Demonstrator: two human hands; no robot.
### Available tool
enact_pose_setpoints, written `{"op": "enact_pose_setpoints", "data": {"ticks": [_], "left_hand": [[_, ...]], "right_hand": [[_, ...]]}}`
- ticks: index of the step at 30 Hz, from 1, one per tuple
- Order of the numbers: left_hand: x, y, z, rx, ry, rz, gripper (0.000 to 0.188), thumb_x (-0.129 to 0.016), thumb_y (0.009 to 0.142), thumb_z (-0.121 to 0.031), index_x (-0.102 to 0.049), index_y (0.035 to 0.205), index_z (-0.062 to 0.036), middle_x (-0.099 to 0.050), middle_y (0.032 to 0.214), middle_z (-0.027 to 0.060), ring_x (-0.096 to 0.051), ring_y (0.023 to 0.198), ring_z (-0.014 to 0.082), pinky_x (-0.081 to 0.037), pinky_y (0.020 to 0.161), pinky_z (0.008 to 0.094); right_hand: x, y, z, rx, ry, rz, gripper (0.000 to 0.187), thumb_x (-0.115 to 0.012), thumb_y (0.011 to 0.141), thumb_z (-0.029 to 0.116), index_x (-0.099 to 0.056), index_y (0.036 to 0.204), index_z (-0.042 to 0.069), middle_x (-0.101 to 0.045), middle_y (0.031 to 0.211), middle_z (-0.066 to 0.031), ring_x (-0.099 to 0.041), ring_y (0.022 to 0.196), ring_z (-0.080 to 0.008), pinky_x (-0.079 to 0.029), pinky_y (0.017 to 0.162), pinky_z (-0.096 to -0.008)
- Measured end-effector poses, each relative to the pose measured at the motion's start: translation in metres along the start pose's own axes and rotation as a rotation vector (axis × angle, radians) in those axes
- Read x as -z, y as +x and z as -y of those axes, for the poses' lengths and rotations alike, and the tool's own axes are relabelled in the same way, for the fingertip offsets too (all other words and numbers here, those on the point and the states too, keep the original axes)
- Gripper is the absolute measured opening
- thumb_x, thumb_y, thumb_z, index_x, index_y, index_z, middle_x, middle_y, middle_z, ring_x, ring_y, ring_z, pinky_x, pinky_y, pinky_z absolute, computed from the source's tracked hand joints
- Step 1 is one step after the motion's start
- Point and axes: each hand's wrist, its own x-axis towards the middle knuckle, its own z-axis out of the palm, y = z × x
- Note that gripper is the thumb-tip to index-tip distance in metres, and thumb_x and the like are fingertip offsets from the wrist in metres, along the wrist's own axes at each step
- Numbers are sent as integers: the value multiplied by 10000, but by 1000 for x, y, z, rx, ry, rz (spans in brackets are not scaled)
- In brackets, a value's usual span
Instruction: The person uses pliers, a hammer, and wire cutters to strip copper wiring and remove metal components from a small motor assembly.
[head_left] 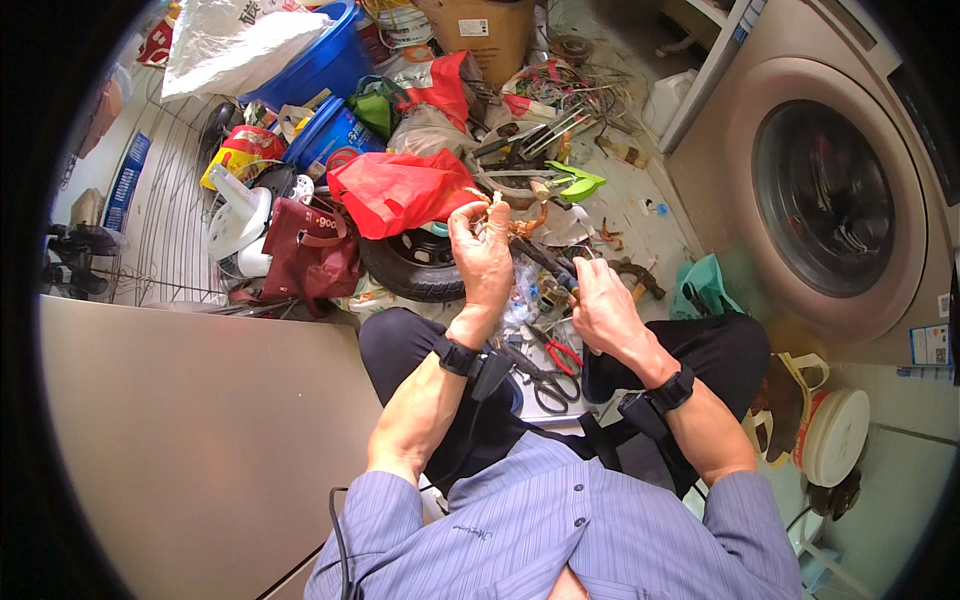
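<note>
My left hand (482, 258) is raised in front of the red plastic bag (395, 192), its thumb and fingers pinched on a small pale piece (496, 200) whose kind I cannot make out. To its right and a little nearer, my right hand (606, 308) is closed, with its fingers curled. What it holds, if anything, is hidden; a dark long-handled tool (540, 258) lies by its fingertips. Below and between the hands are red-handled pliers (562, 352) and black-handled scissors (552, 388). Behind my left wrist is a small black tyre (415, 268).
A heap of blue buckets (335, 135), bags, wires (570, 95) and a bright green plastic item (578, 182) spreads ahead. A washing machine (690, 150) stands at right, near a teal bag (705, 285). A flat beige panel (200, 430) is at left; a lidded white bucket (838, 438) sits lower right.
</note>
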Motion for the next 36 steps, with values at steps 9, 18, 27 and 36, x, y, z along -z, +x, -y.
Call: {"op": "enact_pose_setpoints", "data": {"ticks": [9,18,27,36], "left_hand": [[-17,-2,-18,106,-240,-38,152,-702,953,-126,-594,1017,-40,-594,861,-29,-506,747,38,-426,662,203],[-14,3,3,214,-399,-50,143,-667,979,-178,-609,1004,-50,-636,872,2,-558,751,70,-461,685,221],[-8,10,-3,372,-620,39,139,-607,998,-157,-626,941,-32,-704,873,97,-687,730,182,-585,703,332],[-6,18,-21,417,-793,134,75,-646,963,-105,-634,957,-31,-726,926,127,-705,778,208,-590,744,344]], "right_hand": [[-18,9,-17,155,-60,-149,410,-540,711,-47,-500,1119,-34,-545,976,-243,-539,940,-431,-456,863,-491],[-21,6,-4,74,120,-26,319,-580,762,-5,-495,1068,-32,-580,950,-268,-581,919,-456,-481,829,-511],[-25,5,2,-36,518,211,344,-686,834,171,-564,1061,-56,-661,894,-225,-663,901,-363,-512,815,-436],[-13,8,15,-190,1162,514,120,-680,860,74,-600,933,20,-590,721,-17,-551,612,-102,-460,565,-265]]}}
